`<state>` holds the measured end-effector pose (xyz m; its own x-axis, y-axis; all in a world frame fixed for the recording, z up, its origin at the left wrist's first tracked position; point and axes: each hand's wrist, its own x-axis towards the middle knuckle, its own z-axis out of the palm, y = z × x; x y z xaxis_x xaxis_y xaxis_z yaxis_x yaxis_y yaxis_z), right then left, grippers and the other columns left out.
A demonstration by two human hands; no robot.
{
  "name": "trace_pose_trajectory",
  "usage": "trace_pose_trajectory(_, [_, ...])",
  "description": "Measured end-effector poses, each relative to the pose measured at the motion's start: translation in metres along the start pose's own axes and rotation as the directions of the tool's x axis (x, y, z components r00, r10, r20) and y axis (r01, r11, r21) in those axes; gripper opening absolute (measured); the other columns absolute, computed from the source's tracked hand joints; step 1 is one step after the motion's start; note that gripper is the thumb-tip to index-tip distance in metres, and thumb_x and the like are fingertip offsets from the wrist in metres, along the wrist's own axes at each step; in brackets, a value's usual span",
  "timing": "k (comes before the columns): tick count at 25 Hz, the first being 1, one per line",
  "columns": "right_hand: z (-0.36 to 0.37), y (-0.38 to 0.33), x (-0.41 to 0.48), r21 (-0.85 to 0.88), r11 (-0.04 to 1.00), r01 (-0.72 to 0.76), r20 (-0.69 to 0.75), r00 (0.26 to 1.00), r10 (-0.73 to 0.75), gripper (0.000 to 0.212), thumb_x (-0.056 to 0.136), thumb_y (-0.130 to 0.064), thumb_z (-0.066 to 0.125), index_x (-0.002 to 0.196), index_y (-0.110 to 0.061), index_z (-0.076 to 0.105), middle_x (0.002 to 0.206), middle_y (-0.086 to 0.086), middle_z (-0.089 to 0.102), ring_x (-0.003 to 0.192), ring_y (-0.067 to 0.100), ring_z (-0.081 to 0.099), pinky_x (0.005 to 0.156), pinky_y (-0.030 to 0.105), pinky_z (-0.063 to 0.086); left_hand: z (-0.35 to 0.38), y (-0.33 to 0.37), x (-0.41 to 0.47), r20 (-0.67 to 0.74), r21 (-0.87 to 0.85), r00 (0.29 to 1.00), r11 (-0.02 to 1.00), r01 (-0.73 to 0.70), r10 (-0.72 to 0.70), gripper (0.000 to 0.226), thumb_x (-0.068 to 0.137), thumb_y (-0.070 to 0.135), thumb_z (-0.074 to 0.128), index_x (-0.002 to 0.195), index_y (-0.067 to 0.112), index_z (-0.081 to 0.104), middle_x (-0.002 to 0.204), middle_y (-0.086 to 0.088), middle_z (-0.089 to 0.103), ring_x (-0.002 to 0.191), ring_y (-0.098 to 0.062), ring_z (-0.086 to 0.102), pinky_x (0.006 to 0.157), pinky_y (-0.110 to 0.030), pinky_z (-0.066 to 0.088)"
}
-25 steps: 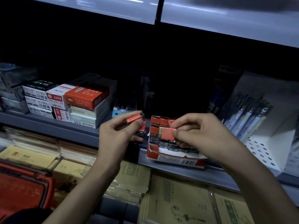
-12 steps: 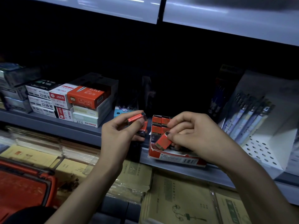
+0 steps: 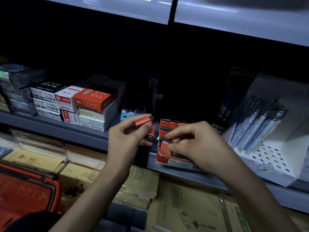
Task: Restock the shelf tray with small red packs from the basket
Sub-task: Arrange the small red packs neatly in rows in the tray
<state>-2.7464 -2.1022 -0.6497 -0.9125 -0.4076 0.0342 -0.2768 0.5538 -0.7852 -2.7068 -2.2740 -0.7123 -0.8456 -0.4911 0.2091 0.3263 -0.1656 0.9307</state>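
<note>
A red cardboard shelf tray (image 3: 168, 160) sits at the shelf's front edge, with several small red packs (image 3: 168, 125) standing in its back rows. My right hand (image 3: 197, 146) reaches over the tray and pinches one red pack (image 3: 164, 148) down in the tray's front left corner. Just left of the tray, my left hand (image 3: 124, 139) holds a few red packs (image 3: 143, 122), the top one pinched between thumb and forefinger. The red basket (image 3: 21, 191) shows at the lower left.
Stacked stationery boxes (image 3: 80, 104) fill the shelf to the left. A white pen display (image 3: 267, 131) with several pens stands to the right. Wrapped notebooks (image 3: 184, 206) lie on the lower shelf. A bright shelf (image 3: 234, 15) hangs overhead.
My right hand has brought its red pack from above the tray's middle down into the front left corner. My left hand has stayed put with its packs.
</note>
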Motion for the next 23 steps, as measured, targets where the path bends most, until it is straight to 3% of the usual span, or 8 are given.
trace_pose_trajectory(4, [0.002,-0.001,-0.002,-0.063,0.998,0.019,-0.017,1.000,-0.020,0.016,0.078,-0.017,0.088,0.089,-0.025,0.079,0.079,-0.006,0.073,0.066,0.002,0.070,0.066,0.015,0.055,0.001,0.003,-0.002,0.007,0.021,0.999,0.999,-0.043,0.042,0.025,0.092,0.006,0.073,0.113,0.018,0.079,0.097,-0.009,0.079,0.076,-0.020,0.074,0.064,-0.027,0.062])
trace_pose_trajectory(8, [0.003,0.000,-0.004,-0.123,0.992,0.037,-0.035,0.998,-0.042,0.014,0.078,-0.020,0.088,0.089,-0.025,0.080,0.073,-0.009,0.072,0.065,-0.003,0.067,0.060,0.006,0.047,0.002,0.006,-0.004,0.035,0.019,0.997,0.997,-0.070,0.069,0.028,0.091,0.007,0.074,0.116,0.019,0.078,0.097,-0.005,0.081,0.073,-0.017,0.072,0.065,-0.025,0.062])
trace_pose_trajectory(15, [0.003,-0.004,-0.010,-0.296,0.952,0.077,-0.044,0.995,-0.094,0.004,0.083,-0.032,0.083,0.080,-0.030,0.080,0.073,-0.016,0.068,0.075,-0.004,0.061,0.058,0.006,0.042,0.005,0.009,-0.007,0.055,-0.007,0.995,0.997,-0.078,0.078,0.029,0.091,0.006,0.072,0.115,0.021,0.078,0.094,-0.013,0.079,0.073,-0.018,0.070,0.060,-0.021,0.059])
trace_pose_trajectory(19, [0.004,-0.005,-0.012,-0.345,0.927,0.148,-0.006,0.987,-0.160,0.007,0.086,-0.032,0.080,0.093,-0.030,0.081,0.085,-0.017,0.071,0.082,-0.003,0.061,0.074,0.015,0.050,0.002,0.006,-0.006,0.037,0.007,0.997,0.998,-0.061,0.061,0.028,0.092,0.008,0.072,0.116,0.022,0.078,0.095,-0.012,0.079,0.075,-0.021,0.072,0.062,-0.022,0.059])
trace_pose_trajectory(23, [0.002,-0.003,-0.012,-0.251,0.962,0.110,-0.012,0.993,-0.117,0.008,0.083,-0.034,0.083,0.091,-0.031,0.082,0.087,-0.018,0.072,0.086,-0.004,0.064,0.083,0.022,0.056,0.007,0.000,-0.011,0.006,0.013,0.999,0.999,-0.036,0.036,0.027,0.093,0.006,0.071,0.116,0.018,0.077,0.094,-0.008,0.080,0.077,-0.018,0.074,0.063,-0.024,0.061])
